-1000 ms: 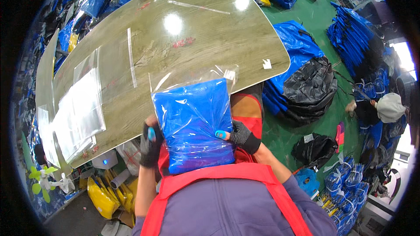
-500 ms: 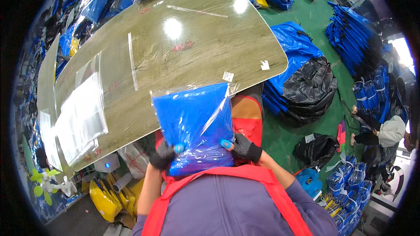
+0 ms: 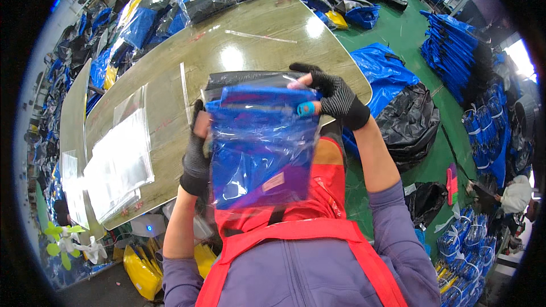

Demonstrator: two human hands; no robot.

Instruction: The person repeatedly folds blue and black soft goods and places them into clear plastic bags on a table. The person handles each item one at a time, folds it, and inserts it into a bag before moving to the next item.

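Clear plastic bag [image 3: 259, 148] with folded blue garment fully inside, raised above the near table [image 3: 256, 51] edge; left hand [image 3: 196, 153] and right hand [image 3: 330, 94] fingers pinched shut on its top corners, mouth apparently unsealed.

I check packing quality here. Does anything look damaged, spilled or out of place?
Nothing looks damaged or spilled. Both gloved hands, left hand and right hand, hold the clear bag of folded blue material above the table edge. The bag's plastic is wrinkled.
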